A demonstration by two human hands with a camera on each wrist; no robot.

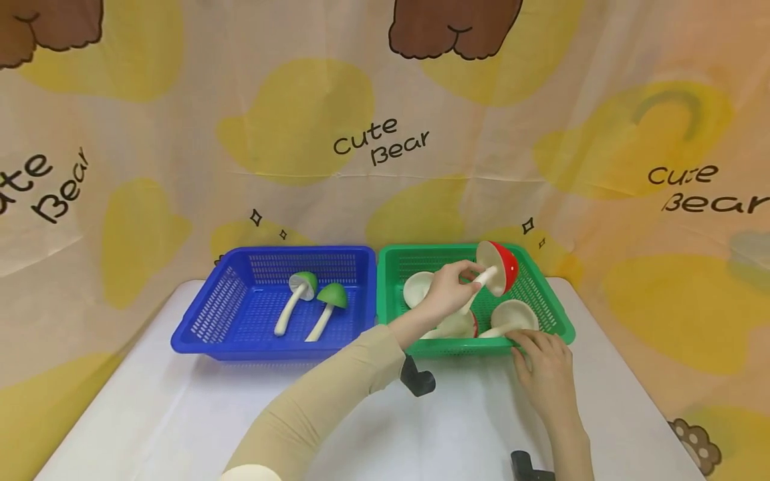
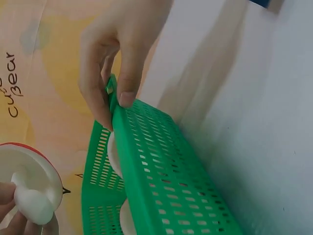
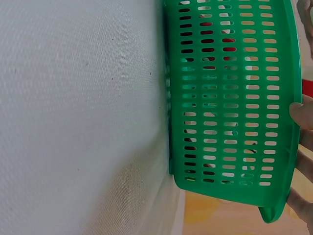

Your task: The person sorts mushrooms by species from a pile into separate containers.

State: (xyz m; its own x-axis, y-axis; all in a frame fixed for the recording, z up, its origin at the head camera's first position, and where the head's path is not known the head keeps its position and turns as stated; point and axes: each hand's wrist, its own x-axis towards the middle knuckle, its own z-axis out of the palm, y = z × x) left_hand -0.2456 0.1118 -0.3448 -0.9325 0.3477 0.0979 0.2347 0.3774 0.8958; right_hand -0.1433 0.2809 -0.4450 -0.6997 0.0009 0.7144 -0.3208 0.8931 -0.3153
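Observation:
My left hand (image 1: 451,287) pinches the white stem of a red-capped toy mushroom (image 1: 509,268), raised over the green basket (image 1: 544,280) with its cap tilted to the right. The end of that stem shows close up in the left wrist view. On the basket's near rim, toward its right end, my right hand (image 1: 550,374) grips with the thumb outside and the fingers over the edge. Inside the basket lie other mushrooms with pale undersides turned up, one (image 1: 417,288) at the left, one (image 1: 514,314) by the right hand, and a red-edged one (image 1: 460,324) partly behind the left wrist.
A blue basket (image 1: 204,347) stands directly left of the green one and holds two green-capped mushrooms (image 1: 333,295). Both baskets sit on a white table (image 1: 120,427), with a printed cloth (image 1: 385,100) hanging behind. Black mounts (image 1: 418,379) show at the wrists.

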